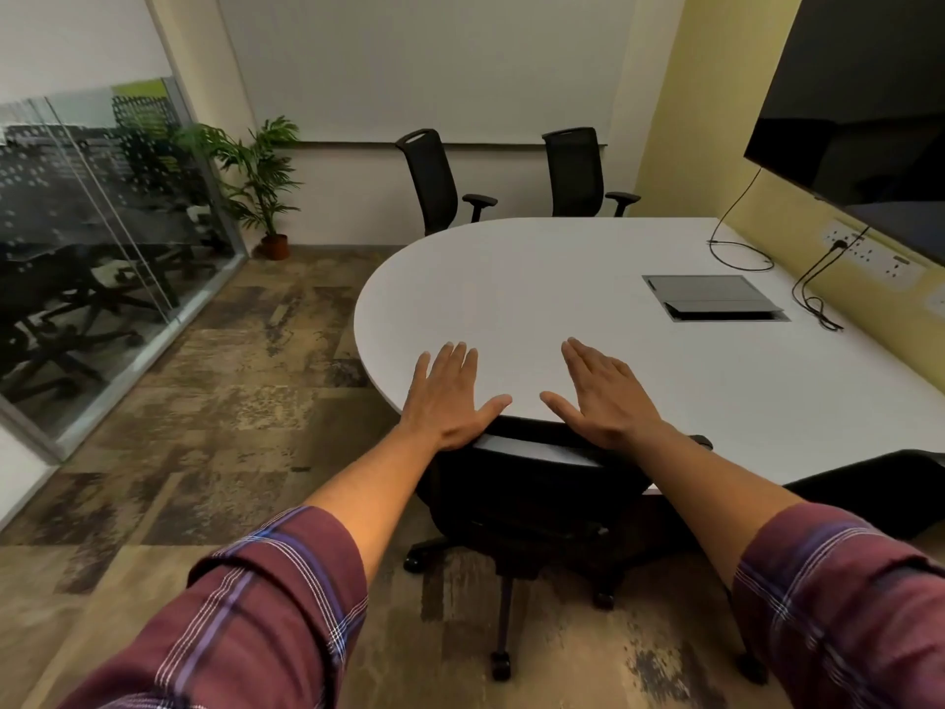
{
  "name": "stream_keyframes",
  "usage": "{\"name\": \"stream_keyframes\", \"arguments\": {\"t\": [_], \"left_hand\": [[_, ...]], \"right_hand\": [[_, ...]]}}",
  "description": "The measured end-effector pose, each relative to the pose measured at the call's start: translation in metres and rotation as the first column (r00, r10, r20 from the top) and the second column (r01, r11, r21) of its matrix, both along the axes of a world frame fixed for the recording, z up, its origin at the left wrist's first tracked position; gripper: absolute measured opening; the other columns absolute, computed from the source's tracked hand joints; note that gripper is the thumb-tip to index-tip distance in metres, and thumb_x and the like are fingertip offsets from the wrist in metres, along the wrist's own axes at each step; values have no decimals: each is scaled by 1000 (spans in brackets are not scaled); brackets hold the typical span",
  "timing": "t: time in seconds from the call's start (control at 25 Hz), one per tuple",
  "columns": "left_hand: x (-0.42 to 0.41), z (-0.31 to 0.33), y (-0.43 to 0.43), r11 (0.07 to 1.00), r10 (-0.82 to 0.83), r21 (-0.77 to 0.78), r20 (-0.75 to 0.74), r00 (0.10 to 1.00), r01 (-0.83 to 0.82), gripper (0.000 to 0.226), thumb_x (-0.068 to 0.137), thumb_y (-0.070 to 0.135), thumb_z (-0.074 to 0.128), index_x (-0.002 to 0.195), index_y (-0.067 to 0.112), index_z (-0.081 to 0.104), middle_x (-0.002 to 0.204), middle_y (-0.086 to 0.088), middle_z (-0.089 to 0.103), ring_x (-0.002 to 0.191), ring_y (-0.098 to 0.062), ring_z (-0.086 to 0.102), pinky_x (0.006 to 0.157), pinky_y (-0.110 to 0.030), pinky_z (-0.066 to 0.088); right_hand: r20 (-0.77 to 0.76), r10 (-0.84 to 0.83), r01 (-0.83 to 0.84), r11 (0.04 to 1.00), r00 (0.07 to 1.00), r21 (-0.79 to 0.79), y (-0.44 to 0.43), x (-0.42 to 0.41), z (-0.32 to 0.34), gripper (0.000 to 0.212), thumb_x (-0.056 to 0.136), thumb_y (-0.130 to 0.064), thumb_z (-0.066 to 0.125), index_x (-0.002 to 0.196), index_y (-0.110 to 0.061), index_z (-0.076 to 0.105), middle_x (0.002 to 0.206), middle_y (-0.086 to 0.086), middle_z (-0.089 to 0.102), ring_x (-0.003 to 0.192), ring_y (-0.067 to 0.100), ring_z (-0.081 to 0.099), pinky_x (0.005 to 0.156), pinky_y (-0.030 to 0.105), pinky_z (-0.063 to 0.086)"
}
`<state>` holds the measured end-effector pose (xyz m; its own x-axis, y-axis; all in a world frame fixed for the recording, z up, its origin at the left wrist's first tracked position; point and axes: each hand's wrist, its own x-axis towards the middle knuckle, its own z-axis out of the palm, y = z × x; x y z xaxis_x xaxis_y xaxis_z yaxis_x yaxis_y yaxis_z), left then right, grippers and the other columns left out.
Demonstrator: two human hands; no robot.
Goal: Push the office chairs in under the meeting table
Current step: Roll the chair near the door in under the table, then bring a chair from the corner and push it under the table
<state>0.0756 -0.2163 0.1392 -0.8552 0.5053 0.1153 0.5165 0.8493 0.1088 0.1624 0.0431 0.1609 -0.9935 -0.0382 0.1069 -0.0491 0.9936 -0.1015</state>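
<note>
A black office chair (532,498) stands right in front of me, its backrest against the near edge of the white meeting table (588,278). My left hand (447,396) and my right hand (606,396) hover flat with fingers spread over the top of that backrest, the heels of the palms at its upper rim. Neither hand grips anything. Two more black chairs, one at the far left (432,181) and one at the far right (575,171), stand behind the table's far edge. Part of another dark chair (879,483) shows at the right, beside the table.
A grey cable box (711,296) is set into the tabletop, with black cables (813,294) trailing near the yellow wall. A dark screen (864,94) hangs at the right. A potted plant (263,186) stands in the far corner beside a glass partition (102,248).
</note>
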Motion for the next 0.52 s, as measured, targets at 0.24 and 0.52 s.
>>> {"name": "stream_keyframes", "arguments": {"t": [0.24, 0.52], "left_hand": [[-68, 9, -11, 996, 62, -51, -117, 991, -68, 103, 99, 83, 7, 171, 10, -2, 181, -14, -5, 167, -31, -9, 133, -55, -8], [-145, 12, -50, 979, 173, -79, -170, 970, -189, 100, 92, 82, -8, 159, 10, -28, 173, -17, -24, 165, -36, -17, 133, -58, -2]], "right_hand": [[-41, 39, -39, 999, 998, 6, -22, -89, -4, 95, 104, -77, 14, 173, -14, -5, 182, 6, -6, 168, 24, -1, 136, 48, 7], [-88, 70, -75, 996, 994, -56, -53, -203, -24, 97, 99, -81, -3, 171, -17, -14, 179, 3, -18, 166, 23, -14, 135, 45, -3]]}}
